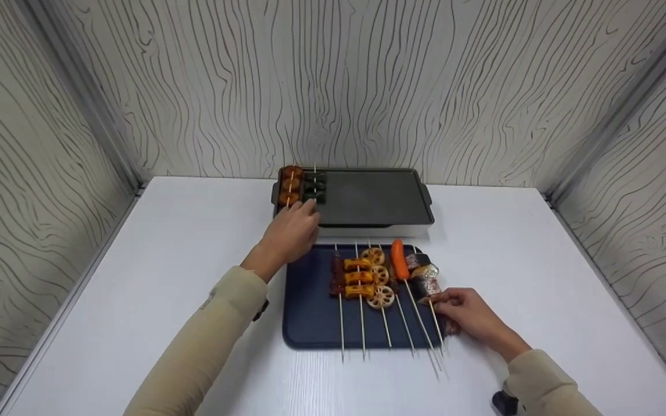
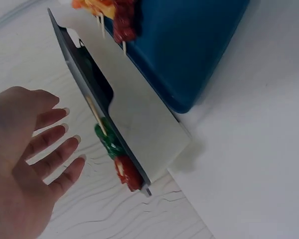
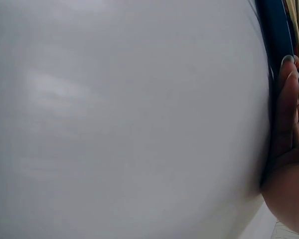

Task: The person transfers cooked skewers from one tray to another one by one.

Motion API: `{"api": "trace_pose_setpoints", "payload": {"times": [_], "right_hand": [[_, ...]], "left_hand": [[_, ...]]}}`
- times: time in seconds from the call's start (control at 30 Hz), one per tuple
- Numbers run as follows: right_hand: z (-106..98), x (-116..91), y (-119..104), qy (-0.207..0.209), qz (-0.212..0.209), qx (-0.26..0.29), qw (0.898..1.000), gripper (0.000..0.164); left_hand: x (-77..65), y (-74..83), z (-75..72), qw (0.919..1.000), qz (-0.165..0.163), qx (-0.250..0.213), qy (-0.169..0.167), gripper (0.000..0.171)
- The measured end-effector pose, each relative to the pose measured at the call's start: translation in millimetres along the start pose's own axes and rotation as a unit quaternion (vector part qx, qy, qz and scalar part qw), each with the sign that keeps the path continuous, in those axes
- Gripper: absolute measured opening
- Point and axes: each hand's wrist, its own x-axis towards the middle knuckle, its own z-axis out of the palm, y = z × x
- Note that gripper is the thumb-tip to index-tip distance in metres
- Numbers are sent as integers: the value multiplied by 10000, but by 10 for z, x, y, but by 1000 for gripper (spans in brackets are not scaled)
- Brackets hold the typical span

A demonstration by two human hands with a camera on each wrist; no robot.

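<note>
My left hand (image 1: 294, 231) is over the front left corner of a dark griddle (image 1: 373, 196), its relaxed fingers holding nothing in the left wrist view. Beyond its fingertips, a skewer of browned round slices (image 1: 290, 184) and a skewer of dark green pieces (image 1: 314, 188) lie side by side on the griddle. At the right edge of the blue tray (image 1: 310, 323), my right hand (image 1: 466, 312) pinches a skewer of fish chunks (image 1: 425, 285) just below its lowest piece. The right wrist view catches only part of this hand, its fingertips beside the tray's rim.
On the tray lie a sausage skewer (image 1: 399, 260), a lotus root skewer (image 1: 380, 296), a skewer of yellow pieces (image 1: 359, 277) and a dark red meat skewer (image 1: 336, 280). Stick ends overhang the tray's front edge. A patterned wall (image 1: 333, 86) stands right behind the griddle.
</note>
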Motion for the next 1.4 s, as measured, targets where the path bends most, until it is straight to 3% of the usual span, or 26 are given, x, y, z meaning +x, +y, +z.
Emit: {"api": "trace_pose_setpoints", "payload": {"times": [0.27,0.57,0.63,0.8,0.87,0.97,1.1,1.23,1.4], "right_hand": [[17,-17,11,31,4,58,10000,29],[51,-12,2,57,-83,156,9998,26],[52,-7,12,74,-43,111,9999,28],[43,-2,37,137,21,48,9999,28],[41,-6,36,148,25,46,9999,27],[45,-10,24,139,24,55,9999,28],[51,-21,0,127,49,44,9999,28],[53,-30,-4,144,95,24,9998,27],[49,-27,6,154,57,10,9999,27]], "left_hand": [[273,-103,91,9972,-504,176,-529,28],[489,-155,176,9883,-1201,-501,-800,32],[514,-158,183,9801,-1490,-981,-871,30],[577,-155,193,9468,-2238,-2198,-722,13],[600,-150,203,9390,-2399,-2387,-607,7],[619,-154,224,9280,-2622,-2601,-490,21],[630,-171,250,9086,-2838,-3040,-396,41],[636,-168,256,8892,-2899,-3520,-361,46],[638,-113,222,8782,-2868,-3815,-302,39]]}}
